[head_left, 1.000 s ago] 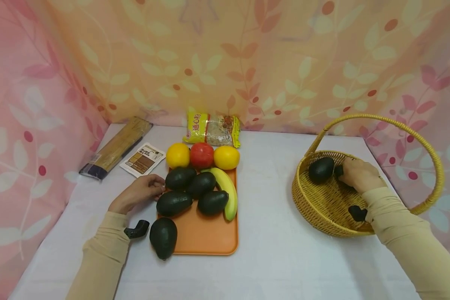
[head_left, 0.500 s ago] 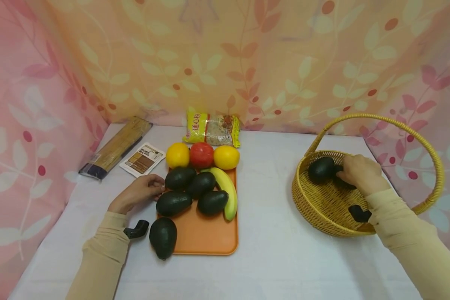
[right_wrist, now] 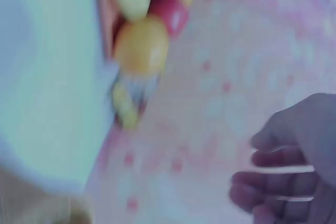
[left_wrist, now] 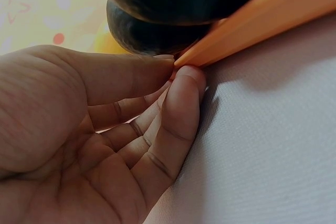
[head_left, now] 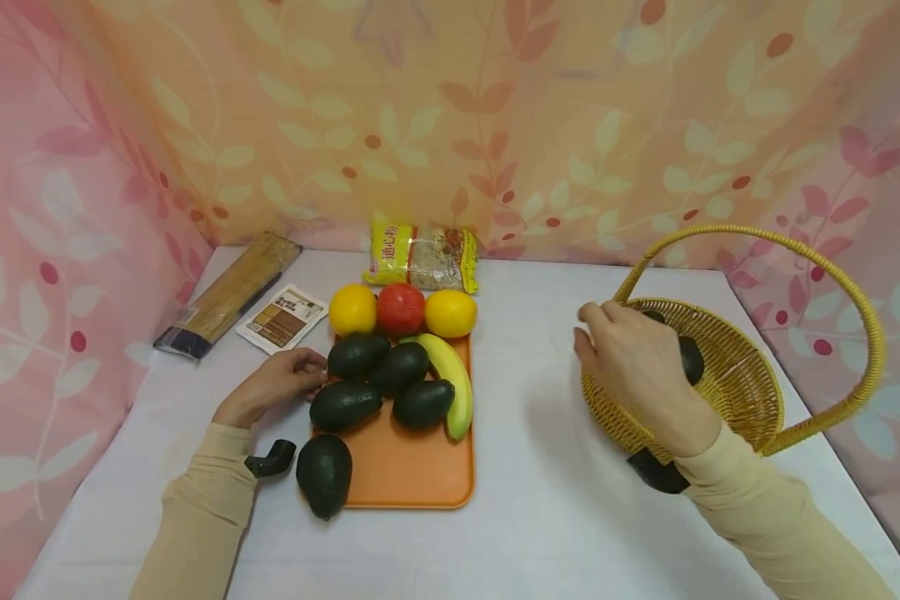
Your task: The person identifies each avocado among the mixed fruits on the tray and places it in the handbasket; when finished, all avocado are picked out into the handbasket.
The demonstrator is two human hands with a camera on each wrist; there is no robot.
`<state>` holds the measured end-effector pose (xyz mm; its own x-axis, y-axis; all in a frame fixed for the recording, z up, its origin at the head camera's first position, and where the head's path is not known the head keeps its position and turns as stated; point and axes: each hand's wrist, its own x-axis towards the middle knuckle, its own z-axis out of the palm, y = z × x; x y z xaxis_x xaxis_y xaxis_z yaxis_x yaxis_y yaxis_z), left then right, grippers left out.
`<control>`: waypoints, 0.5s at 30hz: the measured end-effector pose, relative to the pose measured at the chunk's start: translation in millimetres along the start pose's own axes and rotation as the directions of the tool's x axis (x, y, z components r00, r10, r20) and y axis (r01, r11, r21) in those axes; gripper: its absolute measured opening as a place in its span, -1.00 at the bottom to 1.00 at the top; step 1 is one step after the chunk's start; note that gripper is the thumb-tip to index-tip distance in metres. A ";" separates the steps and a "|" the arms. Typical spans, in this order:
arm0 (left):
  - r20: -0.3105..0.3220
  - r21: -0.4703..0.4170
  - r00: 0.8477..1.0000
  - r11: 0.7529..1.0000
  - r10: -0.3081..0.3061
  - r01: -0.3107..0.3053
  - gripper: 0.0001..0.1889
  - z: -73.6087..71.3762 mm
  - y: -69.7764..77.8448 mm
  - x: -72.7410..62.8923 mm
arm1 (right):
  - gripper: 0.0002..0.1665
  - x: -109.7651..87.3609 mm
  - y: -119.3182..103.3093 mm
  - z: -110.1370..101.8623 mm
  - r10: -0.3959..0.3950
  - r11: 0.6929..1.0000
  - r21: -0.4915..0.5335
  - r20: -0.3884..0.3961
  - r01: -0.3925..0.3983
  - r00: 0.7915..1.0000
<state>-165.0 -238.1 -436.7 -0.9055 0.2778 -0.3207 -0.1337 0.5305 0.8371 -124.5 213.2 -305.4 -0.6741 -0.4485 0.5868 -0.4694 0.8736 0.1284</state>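
My left hand [head_left: 276, 387] pinches the left edge of an orange tray [head_left: 412, 479]; the left wrist view shows thumb and forefinger meeting on the tray's rim [left_wrist: 252, 32]. Several dark green avocados [head_left: 347, 405], a banana [head_left: 459, 400], a red round fruit [head_left: 401, 310] and two yellow fruits [head_left: 451, 314] lie on or against the tray. My right hand [head_left: 637, 367] is over the left rim of a wicker basket [head_left: 750, 350], fingers loosely bent and holding nothing. Behind it an avocado [head_left: 692, 360] shows inside the basket, with another mostly hidden. The right wrist view is blurred.
A yellow food packet [head_left: 422, 258] lies behind the fruit. At the back left are a long wrapped bundle [head_left: 232, 292] and a small printed pouch [head_left: 281, 319]. The basket's tall handle [head_left: 862, 317] arches above its bowl. Patterned cloth surrounds the white table.
My right hand has let go of the avocado in the basket, risen and swung left to the basket's near-left rim. The left hand has stayed at the tray's edge.
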 end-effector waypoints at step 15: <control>-0.003 -0.013 1.000 1.000 0.008 -0.008 -0.60 0.4 -0.7 0.1 | -0.68 -3.3 -158.6 47.9 -0.514 0.852 0.165 0.083 0.497 0.854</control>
<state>-164.9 -238.1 -437.5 -0.9080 0.2796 -0.3122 -0.1312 0.5179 0.8453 -75.1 67.1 -366.0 -0.3810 -0.8479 0.3687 -0.8292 0.4898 0.2695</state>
